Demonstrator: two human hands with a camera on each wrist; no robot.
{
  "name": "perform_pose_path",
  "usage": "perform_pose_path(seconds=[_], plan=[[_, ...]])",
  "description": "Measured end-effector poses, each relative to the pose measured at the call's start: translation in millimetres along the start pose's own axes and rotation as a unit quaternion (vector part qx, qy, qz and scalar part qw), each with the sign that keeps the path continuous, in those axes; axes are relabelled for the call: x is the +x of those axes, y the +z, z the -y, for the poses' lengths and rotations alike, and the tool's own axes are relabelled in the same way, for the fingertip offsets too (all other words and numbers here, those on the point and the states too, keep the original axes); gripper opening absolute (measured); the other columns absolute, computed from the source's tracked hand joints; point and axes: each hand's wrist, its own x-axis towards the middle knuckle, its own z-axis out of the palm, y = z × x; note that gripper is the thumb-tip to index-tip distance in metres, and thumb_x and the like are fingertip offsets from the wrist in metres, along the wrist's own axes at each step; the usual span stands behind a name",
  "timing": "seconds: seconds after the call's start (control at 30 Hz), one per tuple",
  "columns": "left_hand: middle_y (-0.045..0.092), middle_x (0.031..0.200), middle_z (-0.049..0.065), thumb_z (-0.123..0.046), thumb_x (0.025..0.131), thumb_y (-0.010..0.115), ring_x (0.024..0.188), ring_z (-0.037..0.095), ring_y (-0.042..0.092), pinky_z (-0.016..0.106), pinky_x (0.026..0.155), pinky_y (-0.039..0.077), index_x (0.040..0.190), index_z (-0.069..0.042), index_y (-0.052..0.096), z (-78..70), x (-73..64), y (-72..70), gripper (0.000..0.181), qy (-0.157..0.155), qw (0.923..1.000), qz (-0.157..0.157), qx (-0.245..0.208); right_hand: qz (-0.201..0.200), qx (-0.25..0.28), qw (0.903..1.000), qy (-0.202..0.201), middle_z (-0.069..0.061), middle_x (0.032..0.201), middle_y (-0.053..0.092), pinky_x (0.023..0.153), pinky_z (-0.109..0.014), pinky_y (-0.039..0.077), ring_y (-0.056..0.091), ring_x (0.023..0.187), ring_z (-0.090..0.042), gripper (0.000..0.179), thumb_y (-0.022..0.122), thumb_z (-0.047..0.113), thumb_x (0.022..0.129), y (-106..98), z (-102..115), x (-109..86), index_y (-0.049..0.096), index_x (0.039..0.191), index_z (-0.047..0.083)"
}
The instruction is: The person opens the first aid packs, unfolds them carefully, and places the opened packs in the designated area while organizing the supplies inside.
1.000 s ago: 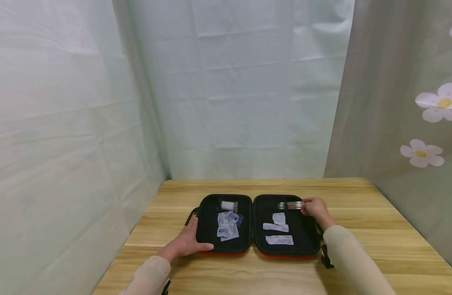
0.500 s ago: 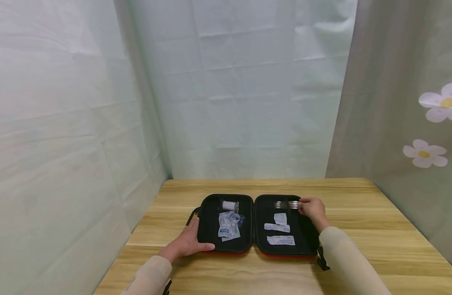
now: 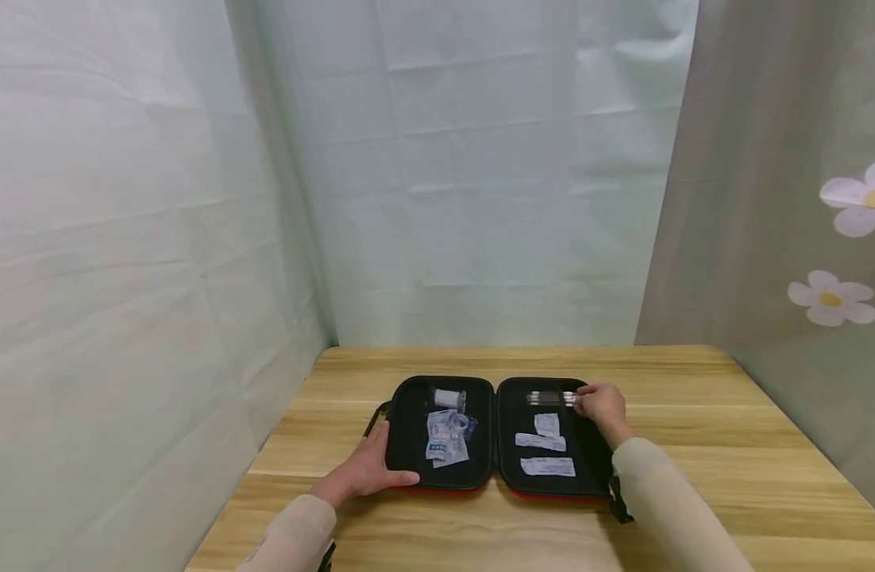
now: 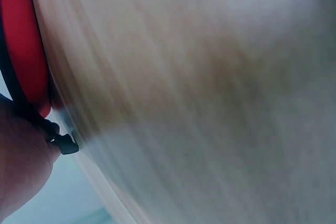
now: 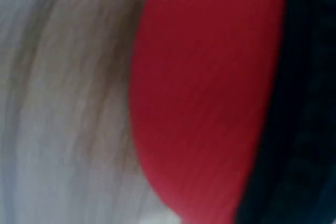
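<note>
An unzipped first-aid case (image 3: 405, 445), black inside with a red shell, lies spread flat on the table in the head view. My left hand (image 3: 366, 467) rests at its front left corner, thumb along the front rim and fingers against the left side. In the right half, my right hand (image 3: 603, 407) pinches the right end of a clear pack of cotton swabs (image 3: 545, 398), brown with white ends. A dark elastic strap crosses the pack. Three white packets, including the lowest one (image 3: 548, 466), lie below it. The right wrist view holds only red shell (image 5: 199, 98), black edge and table.
The left half carries a wrapped white roll (image 3: 448, 399), a clear tape roll (image 3: 458, 423) and several white-blue packets (image 3: 441, 449). A zipper pull (image 4: 65, 142) hangs by the left hand. Pale curtains (image 3: 480, 199) stand behind the wooden table (image 3: 695, 445).
My right hand has slid the cotton swabs leftward in the case, further under the strap. My left hand stays at its corner. The head view has shifted slightly.
</note>
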Motion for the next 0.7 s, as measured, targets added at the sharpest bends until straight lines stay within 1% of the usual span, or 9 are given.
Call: perform_pose_path(seconds=[0.23, 0.47, 0.7], plan=[[0.012, 0.161, 0.026, -0.068, 0.069, 0.079, 0.144, 0.049, 0.016, 0.059, 0.114, 0.022, 0.156, 0.004, 0.011, 0.1, 1.2, 1.0, 0.132, 0.002, 1.0000, -0.002, 0.003, 0.018, 0.011, 0.9997, 0.009, -0.025, 0.099, 0.064, 0.063, -0.026, 0.057, 0.065, 0.068, -0.014, 0.024, 0.059, -0.008, 0.091, 6.0, 1.1, -2.0, 0.063, 0.113, -0.016], [0.013, 0.161, 0.026, -0.068, 0.069, 0.079, 0.144, 0.050, 0.017, 0.059, 0.113, 0.022, 0.156, 0.004, 0.011, 0.5, 0.5, 1.6, 0.132, 0.007, 0.9999, 0.000, 0.008, 0.021, 0.020, 0.9995, 0.015, -0.024, 0.096, 0.066, 0.064, -0.028, 0.057, 0.065, 0.069, -0.016, 0.024, 0.055, -0.011, 0.090, 11.3, 0.5, -2.9, 0.064, 0.111, -0.016], [0.014, 0.161, 0.027, -0.068, 0.069, 0.079, 0.143, 0.051, 0.018, 0.060, 0.113, 0.022, 0.156, 0.005, 0.012, -0.3, 0.5, -0.6, 0.131, 0.008, 0.9999, -0.002, 0.012, 0.037, -0.006, 0.9993, -0.003, -0.024, 0.097, 0.068, 0.063, -0.028, 0.057, 0.063, 0.070, -0.017, 0.027, 0.052, -0.011, 0.090, 14.4, -5.0, 1.7, 0.064, 0.113, -0.017]])
